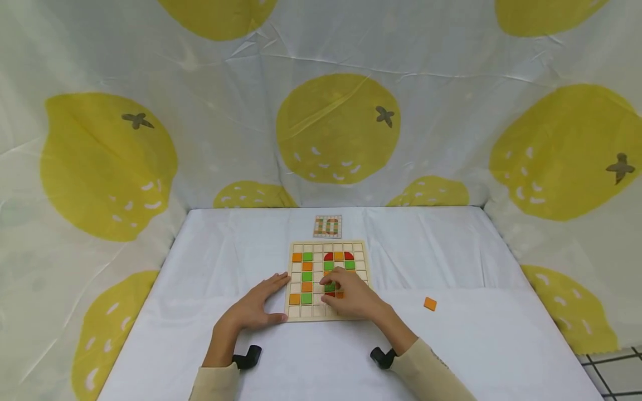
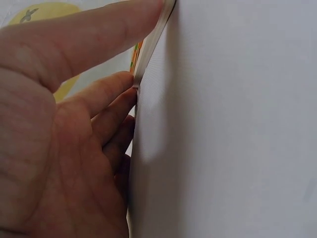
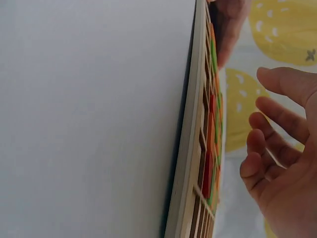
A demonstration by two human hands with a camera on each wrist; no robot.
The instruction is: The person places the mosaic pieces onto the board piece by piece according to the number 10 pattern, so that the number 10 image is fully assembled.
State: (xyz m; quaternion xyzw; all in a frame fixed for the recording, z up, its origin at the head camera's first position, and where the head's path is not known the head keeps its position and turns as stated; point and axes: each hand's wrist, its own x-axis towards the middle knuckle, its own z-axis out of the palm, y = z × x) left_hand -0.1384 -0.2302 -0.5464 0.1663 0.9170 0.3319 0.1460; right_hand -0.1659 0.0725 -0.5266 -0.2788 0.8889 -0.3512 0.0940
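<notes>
A wooden grid board (image 1: pixel 301 312) lies on the table, with orange, green and red tiles set in some of its squares. My left hand (image 1: pixel 257 306) rests at the board's left side, fingertips and thumb touching its edge. In the left wrist view the thumb and fingers (image 2: pixel 111 111) are extended against that edge. Over the right half of the board hovers my right hand (image 1: pixel 354 293), hiding some squares. Its fingers (image 3: pixel 282 119) are loosely bent, apart from the thumb and above the tiles, with nothing between them in the right wrist view.
Behind the board lies a small pattern card (image 1: pixel 327 226) with a coloured grid. One loose orange tile (image 1: pixel 430 303) sits on the white tablecloth (image 1: pixel 481 345) to the right. A lemon-printed curtain (image 1: pixel 225 128) encloses the table's back and sides.
</notes>
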